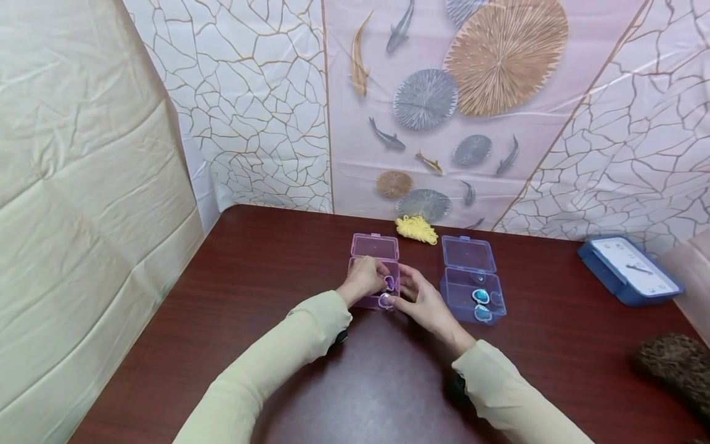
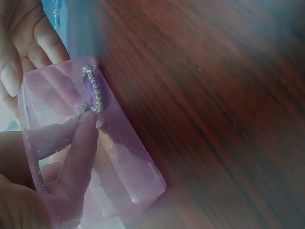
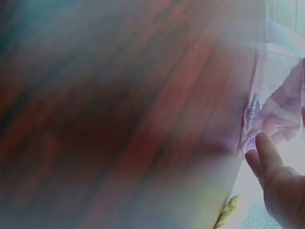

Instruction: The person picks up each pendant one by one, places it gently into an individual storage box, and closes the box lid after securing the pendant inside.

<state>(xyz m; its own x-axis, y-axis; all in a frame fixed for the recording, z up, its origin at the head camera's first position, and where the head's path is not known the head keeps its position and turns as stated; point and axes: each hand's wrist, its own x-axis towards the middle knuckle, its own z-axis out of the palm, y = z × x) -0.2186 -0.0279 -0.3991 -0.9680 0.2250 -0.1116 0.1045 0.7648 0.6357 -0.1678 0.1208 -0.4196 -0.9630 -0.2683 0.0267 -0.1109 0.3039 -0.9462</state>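
A pink clear plastic box (image 1: 363,302) stands with its lid (image 1: 375,247) folded back. Inside, two purple gems with beaded silver rims lie by the right wall: a rear gem (image 1: 389,283) and a front gem (image 1: 385,301). My left hand (image 1: 363,279) reaches into the box, its finger and thumb tips meeting at the rear gem; the box wall blurs this in the left wrist view. My right hand (image 1: 427,303) is at the box's right side, fingers fairly straight along the wall, thumb by the front gem. In the right wrist view, its fingertips (image 3: 262,140) touch the box.
Right of the hands, an open blue box (image 1: 463,308) contains several blue gems (image 1: 481,296). A yellow yarn bundle (image 1: 416,229) lies behind the boxes. Farther right are a blue-framed clock (image 1: 632,269) and a brown furry thing (image 1: 673,364). Patterned cloth hangs behind the table (image 1: 249,265).
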